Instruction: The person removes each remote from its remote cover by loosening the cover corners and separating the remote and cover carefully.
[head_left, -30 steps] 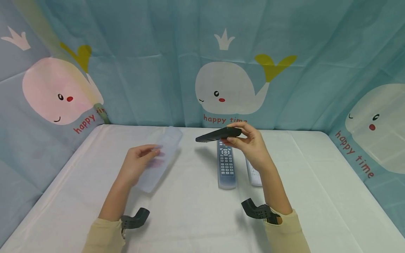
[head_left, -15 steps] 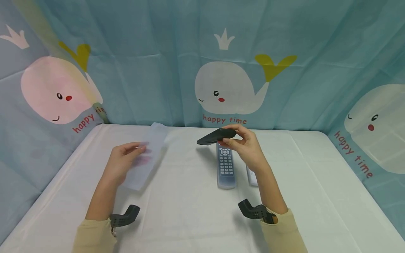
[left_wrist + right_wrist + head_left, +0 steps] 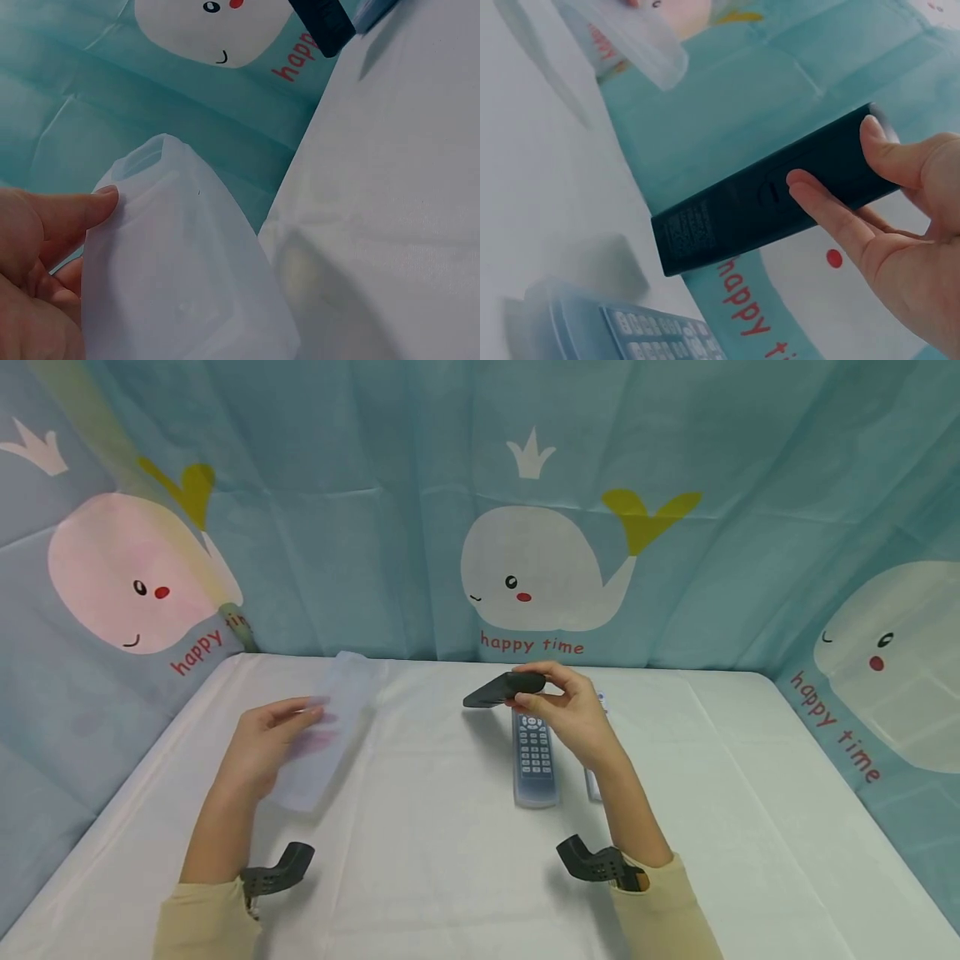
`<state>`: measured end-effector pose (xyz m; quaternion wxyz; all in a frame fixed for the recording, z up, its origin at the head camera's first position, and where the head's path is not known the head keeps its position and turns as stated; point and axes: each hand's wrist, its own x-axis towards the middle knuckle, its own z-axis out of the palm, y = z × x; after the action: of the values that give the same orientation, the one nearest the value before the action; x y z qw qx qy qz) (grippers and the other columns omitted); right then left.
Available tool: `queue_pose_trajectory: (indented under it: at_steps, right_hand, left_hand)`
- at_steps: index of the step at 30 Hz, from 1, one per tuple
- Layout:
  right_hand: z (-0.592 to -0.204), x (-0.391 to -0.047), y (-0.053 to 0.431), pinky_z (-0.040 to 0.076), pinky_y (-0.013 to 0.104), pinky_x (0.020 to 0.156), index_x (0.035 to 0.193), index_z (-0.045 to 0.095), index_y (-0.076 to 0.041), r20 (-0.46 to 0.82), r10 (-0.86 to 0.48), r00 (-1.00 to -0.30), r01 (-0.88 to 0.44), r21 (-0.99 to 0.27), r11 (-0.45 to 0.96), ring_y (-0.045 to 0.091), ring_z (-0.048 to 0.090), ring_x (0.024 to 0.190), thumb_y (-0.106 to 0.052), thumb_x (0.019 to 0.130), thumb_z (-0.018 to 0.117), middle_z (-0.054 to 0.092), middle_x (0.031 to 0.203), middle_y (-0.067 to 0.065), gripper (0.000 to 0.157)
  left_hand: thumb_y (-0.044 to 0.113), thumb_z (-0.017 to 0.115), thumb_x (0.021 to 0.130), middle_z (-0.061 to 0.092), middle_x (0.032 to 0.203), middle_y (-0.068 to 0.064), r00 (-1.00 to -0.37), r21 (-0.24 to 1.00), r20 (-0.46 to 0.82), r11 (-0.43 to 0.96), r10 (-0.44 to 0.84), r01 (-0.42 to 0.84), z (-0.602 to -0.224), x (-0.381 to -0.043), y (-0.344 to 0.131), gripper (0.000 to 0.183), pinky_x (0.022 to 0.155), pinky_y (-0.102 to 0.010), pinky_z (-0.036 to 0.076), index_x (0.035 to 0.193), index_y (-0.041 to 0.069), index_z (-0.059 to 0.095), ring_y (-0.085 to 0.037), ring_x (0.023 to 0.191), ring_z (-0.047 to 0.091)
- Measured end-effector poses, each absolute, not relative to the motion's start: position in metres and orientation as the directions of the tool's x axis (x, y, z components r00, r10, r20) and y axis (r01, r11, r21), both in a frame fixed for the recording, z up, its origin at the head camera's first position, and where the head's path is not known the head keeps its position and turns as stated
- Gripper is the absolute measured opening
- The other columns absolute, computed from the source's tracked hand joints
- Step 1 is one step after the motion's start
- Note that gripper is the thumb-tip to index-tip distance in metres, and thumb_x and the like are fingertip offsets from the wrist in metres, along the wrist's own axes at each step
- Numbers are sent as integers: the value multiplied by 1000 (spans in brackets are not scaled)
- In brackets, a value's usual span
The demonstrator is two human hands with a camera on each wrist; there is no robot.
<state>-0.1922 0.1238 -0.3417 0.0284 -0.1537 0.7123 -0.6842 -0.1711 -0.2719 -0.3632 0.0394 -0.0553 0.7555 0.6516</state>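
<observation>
Head view, and both hands are busy above the white table (image 3: 427, 868)! Over on the right, the right hand (image 3: 573, 718) pinches a black remote (image 3: 495, 691) by one end, its free end pointing across toward the left, the whole thing up in the air over the blue-grey remote (image 3: 536, 760). Just beside that one, partly hidden by the forearm, lies a white remote (image 3: 593, 785). Look at the black body: it should be stiff, light, probably smooth enough to slip, so gripping its long edges near the end looks the safer hold, leaving the other end free. Right wrist view shows fingertips on its flat, labelled face.

Now the left hand (image 3: 262, 743), well apart, thumb and fingers narrowed on a translucent sleeve (image 3: 326, 735). That's a floppy customer, I'd judge: thin, feather-light, easily creased. Left wrist view puts the thumb near what looks like its open end, a good place to hold; squeeze too hard and the walls could fold together.
</observation>
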Motion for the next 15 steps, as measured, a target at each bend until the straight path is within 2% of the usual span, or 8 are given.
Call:
queue_pose_trajectory:
  at_steps: [3,4,6,8,12,15]
  right_hand:
    - [-343,-192,121,61,36,95,137,62,6,163,-254,-954,-173,-985,21,33,75,112,8,100,66,55,143,22,37]
    - [-343,-192,120,61,36,95,137,62,6,161,-253,-954,-173,-985,22,30,76,110,8,100,66,55,143,22,37]
    - [-344,-192,119,61,36,95,137,62,6,161,-255,-954,-173,-985,25,27,77,108,8,100,66,56,143,23,37]
    - [-344,-191,118,61,36,95,136,62,6,164,-256,-952,-176,-984,23,27,77,107,7,100,66,56,142,23,37]
    - [-346,-191,116,61,36,96,136,62,5,166,-264,-950,-180,-983,31,25,77,106,5,100,68,58,140,22,37]
    - [-348,-192,115,61,35,97,137,62,5,163,-269,-949,-181,-982,46,24,78,105,3,100,69,58,139,22,37]
  left_hand:
    - [19,65,107,74,92,24,-989,981,-140,132,-35,-144,-365,-171,-278,15,76,-15,60,119,22,74,2,82,73]
    - [19,65,107,75,92,24,-989,981,-140,128,-37,-144,-366,-171,-280,14,76,-15,59,114,26,74,2,82,73]
    - [20,65,107,74,91,25,-989,979,-144,136,-44,-148,-366,-171,-283,13,76,-14,59,111,29,73,3,82,73]
    - [22,64,107,74,91,26,-988,974,-147,164,-54,-154,-367,-171,-285,16,76,-13,58,121,21,72,4,82,72]
    - [27,63,108,70,90,30,-982,955,-173,231,-75,-186,-368,-172,-287,47,76,-12,56,145,-2,58,6,82,70]
    - [28,62,108,68,89,32,-979,943,-184,265,-89,-201,-370,-172,-290,55,75,-12,55,149,-7,52,7,82,67]
